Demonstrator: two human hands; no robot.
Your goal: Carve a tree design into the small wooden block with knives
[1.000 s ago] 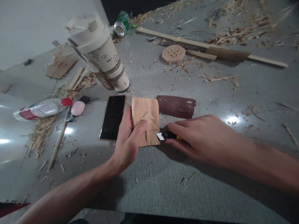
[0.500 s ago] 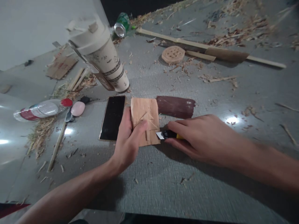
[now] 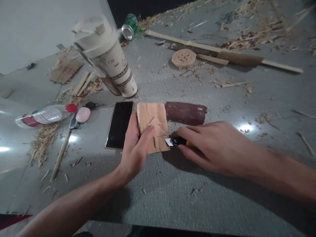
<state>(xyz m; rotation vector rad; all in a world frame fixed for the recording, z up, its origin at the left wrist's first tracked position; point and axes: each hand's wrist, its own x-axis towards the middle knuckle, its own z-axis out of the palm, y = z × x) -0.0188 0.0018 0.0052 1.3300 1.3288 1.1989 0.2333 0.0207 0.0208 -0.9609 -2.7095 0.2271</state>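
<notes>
My left hand [image 3: 135,144] grips a small flat piece of wood [image 3: 150,112] by its left side, the thumb lying across its face. An arrow-like raised shape is carved on that face. In my right hand [image 3: 209,144] is a utility knife [image 3: 179,141] with a black tip and a bit of yellow body showing. Its short blade points left, at the lower right edge of the wood; whether it touches I cannot tell. Just beyond my right hand lies a dark brown slab [image 3: 186,112]. A phone [image 3: 119,123] with a dark screen lies left of the wood.
A tall lidded cup [image 3: 118,65] stands behind the phone. To the left lie a plastic bottle [image 3: 46,116], a pink rounded object [image 3: 83,114] and a thin stick [image 3: 60,154]. Farther back are a carved wooden disc [image 3: 184,58], long strips [image 3: 240,58], a green can [image 3: 129,26] and scattered shavings.
Almost nothing differs. The view has shifted slightly, and both hands keep their hold on the wood and the knife in nearly the same place.
</notes>
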